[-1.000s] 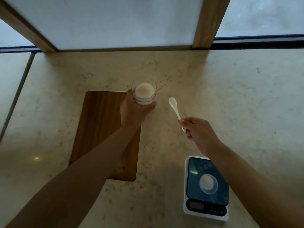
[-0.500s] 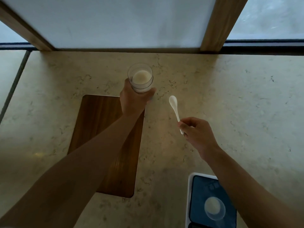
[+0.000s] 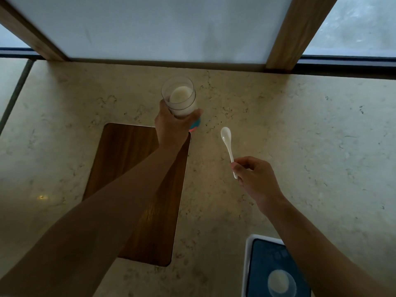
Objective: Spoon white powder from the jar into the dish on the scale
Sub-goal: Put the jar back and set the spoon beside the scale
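Note:
My left hand (image 3: 171, 127) grips a clear glass jar (image 3: 179, 96) holding white powder, far out over the counter and tilted slightly. A pink and blue patch shows at the jar's base under my fingers. My right hand (image 3: 254, 179) pinches the handle end of a white spoon (image 3: 227, 144), whose empty bowl points away, to the right of the jar and apart from it. The scale (image 3: 252, 264), white-rimmed with a dark blue top, sits at the bottom right. A small clear dish (image 3: 280, 284) with white powder rests on it, partly behind my right forearm.
A dark wooden board (image 3: 124, 159) lies on the pale stone counter (image 3: 310, 136) under my left forearm. At the back, wooden posts (image 3: 297, 28) frame frosted window panels. A dark seam (image 3: 15, 97) runs down the counter at the far left.
My left hand has carried the jar farther away, off the board's corner. The view has tipped forward, so the scale sits lower in frame. The right hand and spoon have barely moved.

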